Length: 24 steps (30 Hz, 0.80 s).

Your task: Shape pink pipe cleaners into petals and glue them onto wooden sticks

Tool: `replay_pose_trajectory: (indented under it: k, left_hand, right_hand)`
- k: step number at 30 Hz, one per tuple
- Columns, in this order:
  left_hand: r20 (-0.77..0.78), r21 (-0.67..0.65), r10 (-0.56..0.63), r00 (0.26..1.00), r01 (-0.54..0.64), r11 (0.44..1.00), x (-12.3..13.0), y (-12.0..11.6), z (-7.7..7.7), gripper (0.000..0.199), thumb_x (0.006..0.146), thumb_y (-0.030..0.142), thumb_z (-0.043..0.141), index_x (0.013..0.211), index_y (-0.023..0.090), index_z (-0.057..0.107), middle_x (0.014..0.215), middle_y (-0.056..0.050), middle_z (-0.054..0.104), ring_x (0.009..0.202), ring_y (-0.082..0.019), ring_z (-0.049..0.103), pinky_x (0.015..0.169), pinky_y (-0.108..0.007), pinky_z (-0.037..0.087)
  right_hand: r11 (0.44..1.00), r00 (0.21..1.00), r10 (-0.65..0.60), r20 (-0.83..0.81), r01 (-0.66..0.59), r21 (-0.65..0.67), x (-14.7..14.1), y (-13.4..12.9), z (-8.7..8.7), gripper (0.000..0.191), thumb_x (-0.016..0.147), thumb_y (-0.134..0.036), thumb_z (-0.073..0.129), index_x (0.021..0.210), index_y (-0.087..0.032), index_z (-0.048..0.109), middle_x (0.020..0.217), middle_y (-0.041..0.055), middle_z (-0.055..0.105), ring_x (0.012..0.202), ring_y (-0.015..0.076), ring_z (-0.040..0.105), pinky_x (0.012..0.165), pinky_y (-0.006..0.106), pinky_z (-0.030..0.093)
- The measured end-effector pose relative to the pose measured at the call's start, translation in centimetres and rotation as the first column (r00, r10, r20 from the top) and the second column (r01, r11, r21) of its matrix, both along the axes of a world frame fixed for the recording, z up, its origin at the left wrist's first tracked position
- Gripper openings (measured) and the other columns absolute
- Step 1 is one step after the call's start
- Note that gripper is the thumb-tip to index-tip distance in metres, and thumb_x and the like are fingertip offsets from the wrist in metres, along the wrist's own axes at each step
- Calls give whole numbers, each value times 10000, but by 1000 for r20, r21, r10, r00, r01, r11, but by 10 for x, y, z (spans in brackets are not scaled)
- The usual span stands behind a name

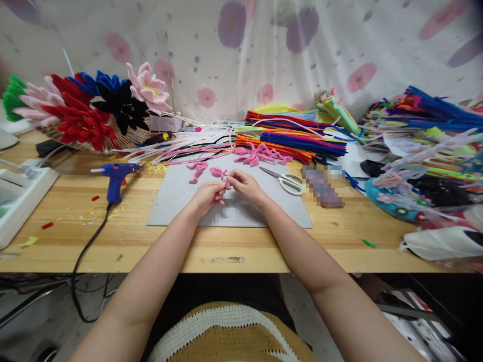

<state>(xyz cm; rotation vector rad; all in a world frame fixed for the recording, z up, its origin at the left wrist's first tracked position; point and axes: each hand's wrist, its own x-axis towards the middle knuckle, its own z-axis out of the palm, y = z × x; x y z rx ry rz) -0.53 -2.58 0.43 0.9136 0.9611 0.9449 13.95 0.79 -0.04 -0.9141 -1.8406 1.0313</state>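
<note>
My left hand (208,197) and my right hand (246,187) meet over the grey cutting mat (169,208). Both are closed, fingertips pinching a small pink pipe cleaner (227,183) between them; the fingers hide much of it. Just beyond my left fingertips lies a looped pink pipe-cleaner piece (217,172); whether it joins the held part I cannot tell. Farther left on the mat is a bent pink piece (196,171). A heap of shaped pink pieces (260,154) rests at the mat's back edge. To the right of my right hand lie scissors (289,182) with pale handles.
A blue glue gun (115,181) with a black cord stands at the left, by a white power strip (26,198). Fuzzy flowers (86,120) fill the back left. Bundles of coloured pipe cleaners (294,143) lie behind the mat. Craft materials (426,176) crowd the right side.
</note>
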Motion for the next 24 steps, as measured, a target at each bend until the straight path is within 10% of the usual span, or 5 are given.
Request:
replay_pose_trajectory:
  k: [10,24]
  left_hand:
    - [430,-283,-53,901,191,940,-3,-1,8,141,818,142,478,720,90,565,519,67,293,370,4,271,344,-72,286]
    - [255,-142,-74,964,113,983,2,0,0,118,762,222,574,755,110,609,528,68,320,394,-13,310,375,-124,352]
  right_hand:
    - [945,935,38,-352,-148,-292,-1,1,-4,285,629,-433,678,667,-168,581,593,-27,555,536,70,436,527,219,337]
    - [964,950,-50,-308,-35,-262,-2,1,-4,258,633,-408,667,629,-170,566,550,-26,550,551,88,475,561,237,365]
